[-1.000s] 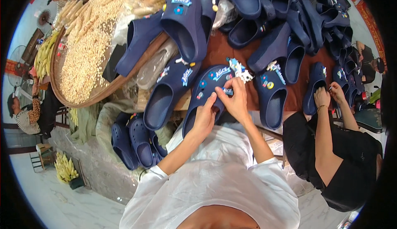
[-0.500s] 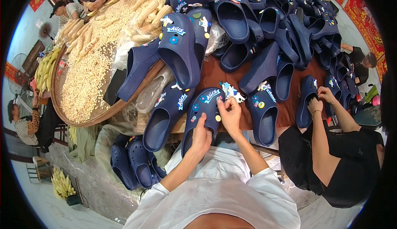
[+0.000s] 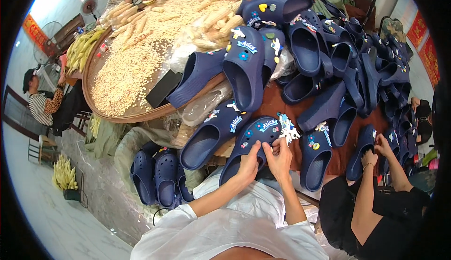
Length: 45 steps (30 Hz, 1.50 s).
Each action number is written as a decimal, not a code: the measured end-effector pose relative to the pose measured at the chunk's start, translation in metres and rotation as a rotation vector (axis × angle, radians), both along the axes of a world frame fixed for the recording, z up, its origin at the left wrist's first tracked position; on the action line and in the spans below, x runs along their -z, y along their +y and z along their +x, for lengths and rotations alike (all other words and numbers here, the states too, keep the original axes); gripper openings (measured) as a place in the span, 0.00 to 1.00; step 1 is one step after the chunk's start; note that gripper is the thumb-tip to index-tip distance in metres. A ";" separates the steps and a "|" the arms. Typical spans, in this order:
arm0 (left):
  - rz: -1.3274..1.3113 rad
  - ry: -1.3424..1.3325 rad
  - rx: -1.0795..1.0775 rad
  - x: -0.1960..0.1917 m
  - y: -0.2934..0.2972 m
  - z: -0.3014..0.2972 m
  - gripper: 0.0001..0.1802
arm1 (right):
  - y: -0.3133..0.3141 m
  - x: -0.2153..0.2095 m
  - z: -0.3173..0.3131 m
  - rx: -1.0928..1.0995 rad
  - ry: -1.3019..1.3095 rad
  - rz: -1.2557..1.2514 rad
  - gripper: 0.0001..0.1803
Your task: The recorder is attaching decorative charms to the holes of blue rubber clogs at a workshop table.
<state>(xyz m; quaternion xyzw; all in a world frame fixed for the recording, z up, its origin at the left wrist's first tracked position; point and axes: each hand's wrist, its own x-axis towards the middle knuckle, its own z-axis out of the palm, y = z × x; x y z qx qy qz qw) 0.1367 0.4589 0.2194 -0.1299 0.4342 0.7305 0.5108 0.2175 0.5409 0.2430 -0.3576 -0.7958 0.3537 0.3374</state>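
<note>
A navy foam clog (image 3: 256,137) rests at the table's near edge, its upper dotted with flower charms, a blue lettered banner and small round charms. My left hand (image 3: 248,164) is closed round its left side, thumb pressed on the upper. My right hand (image 3: 279,158) grips the clog's right side, its thumb beside the left one; both thumbs hide that patch of the upper. Just beyond my right fingers, a bunch of white and blue cartoon charms (image 3: 288,128) lies at the clog's edge. Decorated clogs flank it, one on the left (image 3: 211,131) and one on the right (image 3: 318,154).
A heap of navy clogs (image 3: 338,48) covers the table's far right. Left stands a round tray (image 3: 112,118) of corn kernels, a dark phone (image 3: 163,90) at its rim. Undecorated clogs (image 3: 165,178) sit below. At right, a co-worker's hands (image 3: 376,153) handle another clog.
The view has swung, shifting the scene right and down. My right hand has moved from beside the charm bunch to the clog's side, and its thumb now meets my left thumb.
</note>
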 end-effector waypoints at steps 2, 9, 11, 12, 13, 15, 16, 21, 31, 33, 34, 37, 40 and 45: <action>0.044 0.057 -0.057 -0.003 0.003 0.006 0.21 | 0.001 0.000 -0.002 0.026 0.038 -0.201 0.16; 0.065 0.162 -0.127 -0.008 0.004 0.009 0.19 | 0.003 -0.016 -0.005 -0.066 -0.119 0.003 0.07; 0.050 0.178 -0.125 -0.003 0.003 0.011 0.19 | 0.003 -0.014 -0.003 -0.071 -0.111 0.044 0.07; 0.028 0.194 -0.128 0.000 0.003 0.012 0.18 | 0.003 -0.013 -0.001 -0.083 -0.105 0.077 0.06; 0.034 0.207 -0.172 -0.002 0.006 0.014 0.17 | 0.004 -0.013 0.001 -0.102 -0.100 0.077 0.06; -0.001 0.182 -0.129 -0.007 0.003 0.012 0.13 | 0.004 -0.008 0.002 -0.100 -0.082 0.095 0.06; -0.054 0.155 -0.096 -0.010 0.001 0.012 0.09 | 0.005 -0.004 0.002 -0.112 -0.068 0.098 0.06; -0.075 0.106 -0.064 -0.011 -0.001 0.010 0.07 | 0.009 0.007 0.006 -0.137 -0.017 0.141 0.06; -0.025 0.140 -0.168 -0.009 0.006 0.013 0.11 | 0.007 0.015 0.004 -0.053 0.026 0.062 0.06; -0.038 0.127 -0.130 -0.010 0.003 0.011 0.10 | 0.005 0.012 0.004 -0.047 0.039 0.061 0.06; -0.053 0.111 -0.095 -0.011 0.003 0.010 0.10 | 0.002 0.005 0.004 -0.058 0.022 0.044 0.07; 0.073 0.109 -0.091 0.002 0.003 0.010 0.11 | 0.001 0.003 0.006 -0.059 -0.010 -0.027 0.12; 0.035 0.086 -0.100 0.001 0.003 0.008 0.15 | 0.003 0.005 0.009 -0.031 -0.015 -0.157 0.18; -0.019 0.075 -0.038 0.004 0.001 0.004 0.21 | 0.004 -0.003 0.015 -0.033 -0.122 -0.250 0.23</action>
